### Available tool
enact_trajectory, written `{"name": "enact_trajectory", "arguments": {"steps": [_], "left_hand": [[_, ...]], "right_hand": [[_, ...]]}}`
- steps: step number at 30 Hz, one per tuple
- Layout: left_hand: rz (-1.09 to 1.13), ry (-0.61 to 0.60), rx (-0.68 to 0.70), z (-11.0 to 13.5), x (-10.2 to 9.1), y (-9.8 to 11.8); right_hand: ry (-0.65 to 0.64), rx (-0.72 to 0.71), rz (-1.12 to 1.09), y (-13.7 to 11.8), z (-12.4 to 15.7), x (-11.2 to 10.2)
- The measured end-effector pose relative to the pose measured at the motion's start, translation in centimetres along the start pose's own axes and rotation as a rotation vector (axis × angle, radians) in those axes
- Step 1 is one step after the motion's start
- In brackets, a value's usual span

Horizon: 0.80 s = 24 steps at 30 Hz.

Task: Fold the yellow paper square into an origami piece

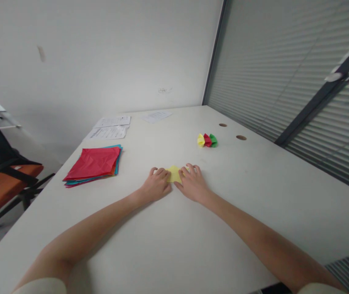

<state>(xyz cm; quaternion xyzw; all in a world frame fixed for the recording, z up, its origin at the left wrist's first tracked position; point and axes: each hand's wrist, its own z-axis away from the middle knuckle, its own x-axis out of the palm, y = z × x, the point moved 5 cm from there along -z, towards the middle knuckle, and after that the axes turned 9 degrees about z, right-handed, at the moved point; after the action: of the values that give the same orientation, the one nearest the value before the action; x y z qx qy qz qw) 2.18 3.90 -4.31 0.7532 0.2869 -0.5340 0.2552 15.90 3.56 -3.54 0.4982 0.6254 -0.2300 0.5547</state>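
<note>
A small piece of folded yellow paper (174, 174) lies on the white table between my two hands. My left hand (157, 184) grips its left side, with curled fingers over the edge. On the other side, my right hand (193, 182) has bent fingers pressed onto the paper's right part. The fingers of both hands cover the paper's ends, so its full shape is hidden. Beyond my right hand sit folded paper pieces in yellow (201, 140), red (207, 140) and green (213, 140), side by side and pinched like fans.
A stack of coloured paper sheets (93, 163), red on top, lies to the left. Printed pages (110, 131) rest near the far left edge. Two round holes (241, 138) pierce the table by the window blinds (254, 73). An orange chair (5, 188) stands at left.
</note>
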Motion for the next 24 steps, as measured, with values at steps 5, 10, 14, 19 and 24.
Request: {"name": "enact_trajectory", "arguments": {"steps": [5, 10, 14, 19, 24], "left_hand": [[-0.013, 0.025, 0.004, -0.06, 0.05, 0.01], [-0.02, 0.023, 0.022, -0.04, -0.08, 0.22], [-0.022, 0.021, 0.026, -0.02, -0.23, 0.31], [0.015, -0.013, 0.09, -0.18, 0.05, 0.47], [-0.001, -0.032, 0.109, -0.33, 0.19, 0.44]], "right_hand": [[-0.008, 0.002, -0.001, 0.15, 0.12, -0.43], [0.01, 0.008, -0.004, 0.36, 0.33, -0.27], [0.022, 0.002, -0.006, 0.41, 0.35, -0.05], [0.041, -0.023, -0.017, 0.01, 0.15, -0.21], [-0.008, -0.076, -0.044, -0.16, -0.13, -0.03]]}}
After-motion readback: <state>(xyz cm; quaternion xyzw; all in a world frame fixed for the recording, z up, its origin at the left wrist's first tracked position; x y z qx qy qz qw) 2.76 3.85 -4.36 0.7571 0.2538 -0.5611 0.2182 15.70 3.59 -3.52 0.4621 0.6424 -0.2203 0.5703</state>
